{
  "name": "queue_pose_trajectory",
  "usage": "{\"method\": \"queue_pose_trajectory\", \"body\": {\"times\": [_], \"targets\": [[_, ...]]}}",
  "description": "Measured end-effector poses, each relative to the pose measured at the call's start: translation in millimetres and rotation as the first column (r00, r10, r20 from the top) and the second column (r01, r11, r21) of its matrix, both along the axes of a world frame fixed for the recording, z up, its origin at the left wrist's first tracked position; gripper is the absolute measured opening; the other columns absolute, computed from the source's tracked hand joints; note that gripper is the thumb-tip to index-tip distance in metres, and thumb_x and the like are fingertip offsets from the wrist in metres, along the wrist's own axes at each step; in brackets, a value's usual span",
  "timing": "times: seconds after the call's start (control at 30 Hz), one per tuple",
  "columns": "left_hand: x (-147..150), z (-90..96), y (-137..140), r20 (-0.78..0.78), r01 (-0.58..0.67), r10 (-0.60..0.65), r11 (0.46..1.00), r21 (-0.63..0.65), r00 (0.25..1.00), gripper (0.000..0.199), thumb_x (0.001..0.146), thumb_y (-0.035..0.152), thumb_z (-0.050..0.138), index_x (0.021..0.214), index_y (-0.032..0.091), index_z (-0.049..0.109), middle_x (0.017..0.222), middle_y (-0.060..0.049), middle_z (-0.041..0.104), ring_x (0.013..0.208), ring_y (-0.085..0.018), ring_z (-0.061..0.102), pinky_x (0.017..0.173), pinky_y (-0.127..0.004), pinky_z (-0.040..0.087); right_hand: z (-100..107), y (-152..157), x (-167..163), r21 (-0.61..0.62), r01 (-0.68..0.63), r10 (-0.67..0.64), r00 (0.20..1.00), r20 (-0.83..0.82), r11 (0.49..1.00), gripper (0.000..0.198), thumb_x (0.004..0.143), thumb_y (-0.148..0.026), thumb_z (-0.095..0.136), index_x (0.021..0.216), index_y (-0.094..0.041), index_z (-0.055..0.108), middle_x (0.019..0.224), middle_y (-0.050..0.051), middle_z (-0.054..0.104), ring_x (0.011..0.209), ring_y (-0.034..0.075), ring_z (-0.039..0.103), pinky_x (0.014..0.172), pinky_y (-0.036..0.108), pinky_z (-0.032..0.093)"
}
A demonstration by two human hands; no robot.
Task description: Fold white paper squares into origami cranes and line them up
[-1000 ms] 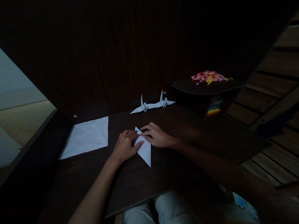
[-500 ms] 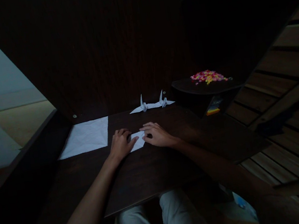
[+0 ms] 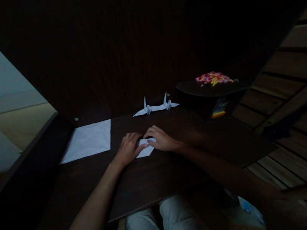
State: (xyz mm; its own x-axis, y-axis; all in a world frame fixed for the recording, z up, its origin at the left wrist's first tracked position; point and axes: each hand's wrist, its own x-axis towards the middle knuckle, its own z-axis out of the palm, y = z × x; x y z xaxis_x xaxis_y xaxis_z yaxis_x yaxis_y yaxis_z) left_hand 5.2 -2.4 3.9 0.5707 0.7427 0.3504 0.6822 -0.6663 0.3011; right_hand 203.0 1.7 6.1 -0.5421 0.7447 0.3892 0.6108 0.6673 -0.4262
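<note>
Paper [image 3: 145, 152] lay folded small on the dark tabletop [image 3: 158, 184], about midway between its back and near edges, its point-sided shape partly hidden under my fingers. I had the left hand [image 3: 129, 146] closed narrowly on its left side, thumb across the white face; the right hand [image 3: 161, 139] held the other side just as narrowly, its thumb near the left one. How firmly either pressed, I could not tell from so far off.

Doing this fold well, I judged, called for squaring the layers first, one thumb pinning them while the other ran outward along the crease. Pressure had to stay flat against the tabletop; a skewed push would likely have dragged the upper layer off line, and the dim light made small misalignments easy to miss.

An open sheet [image 3: 87, 141] rested near the back left corner, and two paper cranes [image 3: 157, 108] stood along the back edge, well apart from my wrists
</note>
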Motion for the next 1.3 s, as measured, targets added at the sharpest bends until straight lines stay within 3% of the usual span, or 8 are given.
{"method": "queue_pose_trajectory", "body": {"times": [0.13, 0.37, 0.57, 0.77, 0.93, 1.3], "targets": [[-1, 2.2, 0, -0.015, -0.028, 0.027, 1.000, -0.012, 1.000, 0.046, 0.086, 0.051, 0.052, 0.119, 0.018, 0.054, 0.119, -0.012, 0.059, 0.110, -0.028, 0.049, 0.094, -0.044, 0.040, -3, 0, -3, -0.021, -0.061, 0.060, 0.997, -0.050, 0.998, 0.032, 0.082, -0.007, 0.053, 0.111, -0.017, 0.064, 0.112, 0.009, 0.061, 0.108, 0.020, 0.050, 0.097, 0.039, 0.040], [-7, 1.9, 5, -0.075, -0.091, 0.098, 0.992, 0.087, 0.992, 0.047, 0.083, 0.051, 0.056, 0.118, 0.018, 0.057, 0.121, -0.013, 0.058, 0.112, -0.031, 0.047, 0.092, -0.046, 0.039, -7, 2, -3, -0.035, -0.049, 0.050, 0.999, 0.022, 0.998, 0.033, 0.083, -0.008, 0.052, 0.110, -0.018, 0.068, 0.122, 0.010, 0.060, 0.116, 0.022, 0.046, 0.102, 0.043, 0.038], [-13, 3.3, 9, -0.129, -0.134, 0.156, 0.977, 0.167, 0.979, 0.035, 0.086, 0.043, 0.055, 0.108, 0.018, 0.063, 0.120, -0.013, 0.059, 0.110, -0.032, 0.048, 0.088, -0.047, 0.042, -9, 3, -1, -0.033, 0.010, -0.008, 0.999, 0.054, 0.999, 0.026, 0.087, -0.024, 0.056, 0.109, -0.020, 0.069, 0.125, 0.011, 0.060, 0.117, 0.025, 0.043, 0.098, 0.046, 0.039], [-20, -2.3, 15, -0.134, -0.164, 0.192, 0.966, 0.199, 0.972, 0.030, 0.088, 0.037, 0.053, 0.107, 0.017, 0.065, 0.119, -0.012, 0.059, 0.108, -0.031, 0.049, 0.087, -0.045, 0.045, -4, 1, 0, -0.064, 0.034, -0.029, 0.996, 0.087, 0.997, 0.032, 0.084, -0.036, 0.061, 0.112, -0.022, 0.068, 0.128, 0.009, 0.058, 0.116, 0.027, 0.043, 0.097, 0.048, 0.037], [-21, -3.7, 17, -0.141, -0.156, 0.186, 0.967, 0.199, 0.972, 0.027, 0.090, 0.030, 0.049, 0.106, 0.016, 0.065, 0.118, -0.013, 0.059, 0.107, -0.030, 0.050, 0.087, -0.045, 0.045, -1, 0, 0, -0.075, 0.060, -0.052, 0.994, 0.100, 0.995, 0.032, 0.086, -0.035, 0.059, 0.114, -0.021, 0.066, 0.129, 0.009, 0.058, 0.116, 0.026, 0.043, 0.097, 0.048, 0.036], [-25, -1.9, 17, -0.117, -0.108, 0.129, 0.978, 0.176, 0.985, 0.028, 0.090, 0.032, 0.049, 0.107, 0.016, 0.065, 0.117, -0.013, 0.059, 0.107, -0.029, 0.049, 0.090, -0.044, 0.045, 2, 5, 5, -0.130, 0.175, -0.157, 0.978, 0.139, 0.976, 0.032, 0.087, -0.033, 0.057, 0.115, -0.021, 0.065, 0.131, 0.008, 0.056, 0.119, 0.028, 0.042, 0.099, 0.050, 0.034]]}}
